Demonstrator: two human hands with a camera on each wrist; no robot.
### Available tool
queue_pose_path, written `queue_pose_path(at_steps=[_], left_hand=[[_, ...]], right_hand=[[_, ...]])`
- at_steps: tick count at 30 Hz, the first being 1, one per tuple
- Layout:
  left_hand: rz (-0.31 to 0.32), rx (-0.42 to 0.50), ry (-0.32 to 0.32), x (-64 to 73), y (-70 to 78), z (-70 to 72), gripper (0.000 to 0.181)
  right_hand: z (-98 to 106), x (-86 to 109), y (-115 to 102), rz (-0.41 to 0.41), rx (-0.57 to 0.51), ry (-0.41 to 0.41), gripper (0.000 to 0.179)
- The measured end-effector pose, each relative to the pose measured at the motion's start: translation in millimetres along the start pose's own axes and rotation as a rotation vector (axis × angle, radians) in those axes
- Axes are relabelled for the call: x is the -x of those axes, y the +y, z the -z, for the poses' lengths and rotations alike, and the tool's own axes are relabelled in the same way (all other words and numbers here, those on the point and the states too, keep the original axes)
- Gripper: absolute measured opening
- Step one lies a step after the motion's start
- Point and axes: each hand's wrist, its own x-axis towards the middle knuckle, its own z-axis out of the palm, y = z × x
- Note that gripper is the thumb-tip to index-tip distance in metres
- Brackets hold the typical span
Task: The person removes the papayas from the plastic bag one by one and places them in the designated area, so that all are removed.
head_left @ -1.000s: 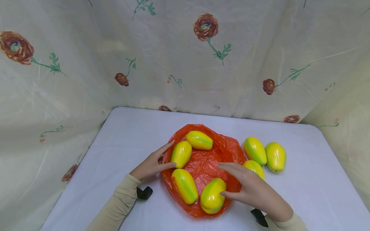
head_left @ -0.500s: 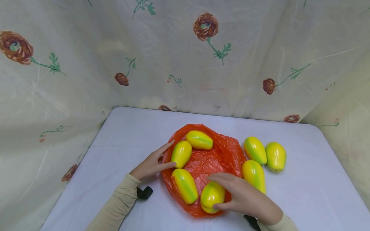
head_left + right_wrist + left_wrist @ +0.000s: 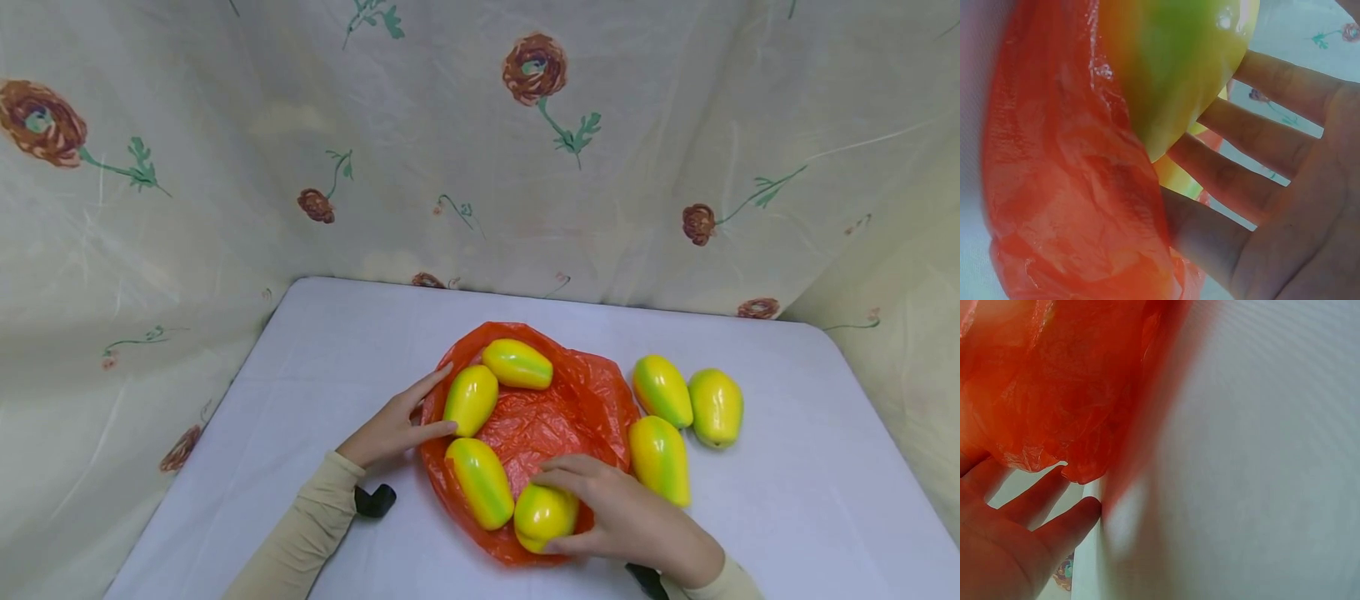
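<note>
An open red plastic bag (image 3: 528, 417) lies spread on the table with several yellow-green papayas in it. Along its left rim my left hand (image 3: 390, 429) rests with fingers extended, the thumb beside a papaya (image 3: 471, 402); in the left wrist view, the fingers (image 3: 1072, 528) lie against the bag's outer side. My right hand (image 3: 626, 517) holds the front papaya (image 3: 542, 518) between thumb and fingers, inside the bag's near right edge. From the right wrist, long fingers (image 3: 1260, 134) reach onto that papaya (image 3: 1179, 56), and red plastic covers part of it.
To the right of the bag, three more papayas (image 3: 660, 458) lie grouped on the white-covered table (image 3: 787, 500). Inside the bag, a papaya (image 3: 517, 364) is at the back and another (image 3: 480, 483) at the front left. A flowered curtain (image 3: 450, 125) hangs behind.
My right hand has moved left and down onto the front papaya, which has shifted slightly left and tipped. More of the papaya beside the bag now shows. The left hand has stayed put.
</note>
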Motion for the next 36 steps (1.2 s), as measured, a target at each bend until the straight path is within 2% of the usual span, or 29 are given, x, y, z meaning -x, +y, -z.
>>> queue_pose_path(at_steps=[17,29,33,36], left_hand=[[0.003,0.004,-0.001,0.2,0.4,0.4,0.085],[0.001,0.005,-0.002,-0.6,-0.6,0.8,0.086],[-0.008,0.001,-0.003,-0.1,0.6,1.2,0.086],[-0.014,-0.003,-0.003,0.4,2.0,1.7,0.086]], right_hand=[[-0.1,1.0,3.1,0.009,-0.012,0.028,0.063],[-3.8,-1.3,4.9,-0.008,-0.077,0.066,0.057],[-3.0,-2.3,5.6,-0.022,-0.092,0.065,0.069],[-1.0,-2.2,6.4,-0.066,-0.121,0.035,0.081]])
